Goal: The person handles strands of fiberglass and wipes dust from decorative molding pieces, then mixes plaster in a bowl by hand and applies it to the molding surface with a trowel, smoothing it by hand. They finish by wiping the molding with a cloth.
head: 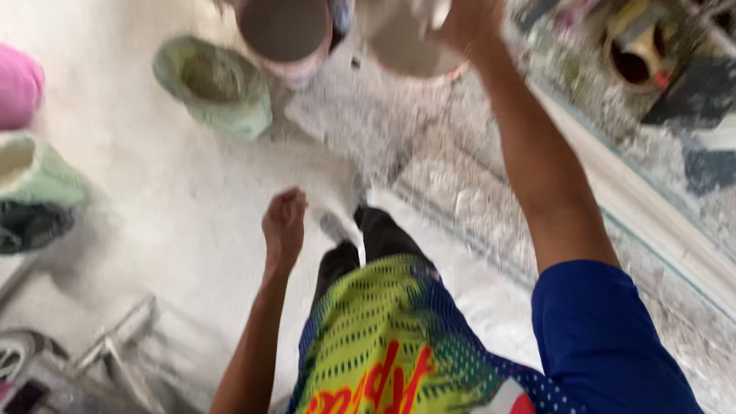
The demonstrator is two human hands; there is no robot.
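Right hand point(469, 27) at the rim of a pale, plaster-caked round bucket point(406, 46) on a dusty white floor point(176, 207).
The fingers curl over the far rim, apparently grasping it, though blur hides the grip; the left hand point(284, 222) hangs loosely clenched, empty. A firm rim hold and a level lift, clear of the neighbouring pink-rimmed grey bucket point(285, 34) and green sack point(218, 84), seem advisable.

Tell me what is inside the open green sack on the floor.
The green sack is open at the top, with greyish, powdery-looking stuff filling its mouth. The picture is blurred, and the sack's walls hide how deep it goes.
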